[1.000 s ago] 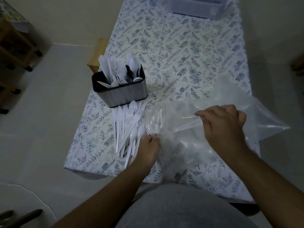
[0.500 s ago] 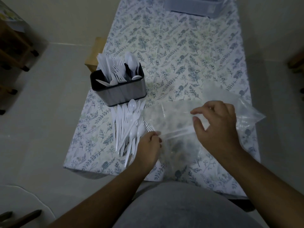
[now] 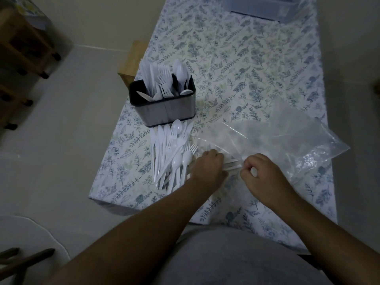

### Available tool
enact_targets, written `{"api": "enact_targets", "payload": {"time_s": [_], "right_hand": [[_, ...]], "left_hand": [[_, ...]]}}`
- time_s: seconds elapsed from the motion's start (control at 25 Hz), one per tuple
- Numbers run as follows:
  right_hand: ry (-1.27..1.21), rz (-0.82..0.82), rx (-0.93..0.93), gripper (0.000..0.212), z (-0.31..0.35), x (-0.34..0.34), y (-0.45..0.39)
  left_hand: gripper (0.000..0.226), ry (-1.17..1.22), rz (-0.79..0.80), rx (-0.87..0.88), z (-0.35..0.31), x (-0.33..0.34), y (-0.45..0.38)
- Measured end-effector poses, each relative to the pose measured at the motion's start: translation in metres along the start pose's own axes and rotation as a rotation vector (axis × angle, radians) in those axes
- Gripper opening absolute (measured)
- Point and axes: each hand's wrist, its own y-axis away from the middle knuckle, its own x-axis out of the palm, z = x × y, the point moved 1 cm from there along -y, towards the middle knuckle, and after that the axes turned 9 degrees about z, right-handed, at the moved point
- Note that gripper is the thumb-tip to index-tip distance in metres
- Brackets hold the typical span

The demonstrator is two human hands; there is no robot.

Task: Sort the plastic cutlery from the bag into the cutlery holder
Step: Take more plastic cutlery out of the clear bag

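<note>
Flower-patterned counter (image 3: 236, 58) underneath everything. A clear bin (image 3: 265, 6) sits far beyond both hands. The clear bag (image 3: 287, 138) sprawls crumpled beyond the right hand, its near edge running between the two hands. The holder (image 3: 164, 105), forks, knives and spoons upright inside, stands beyond the left hand. Loose cutlery (image 3: 170, 155) is heaped just left of that hand. Left hand (image 3: 207, 169) is curled, pinching the bag's edge; right hand (image 3: 265, 175) is fisted, gripping the same edge close beside it.
</note>
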Motion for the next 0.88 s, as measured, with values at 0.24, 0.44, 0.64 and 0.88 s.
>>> {"api": "enact_targets", "payload": {"time_s": [0.24, 0.44, 0.64, 0.88], "right_hand": [[-0.020, -0.050, -0.004, 0.024, -0.008, -0.004, 0.001], [-0.011, -0.045, -0.003, 0.025, -0.009, -0.006, 0.000], [0.032, -0.047, -0.028, 0.020, -0.013, -0.003, -0.001], [0.121, 0.003, 0.011, 0.022, -0.026, 0.001, -0.003]], "left_hand": [[0.027, -0.304, 0.138, -0.005, -0.014, -0.011, -0.009], [0.021, -0.339, 0.166, 0.015, -0.013, -0.016, -0.005], [0.016, -0.066, 0.259, -0.049, -0.010, -0.015, 0.003], [0.017, 0.386, 0.258, -0.248, 0.036, -0.005, 0.071]]}}
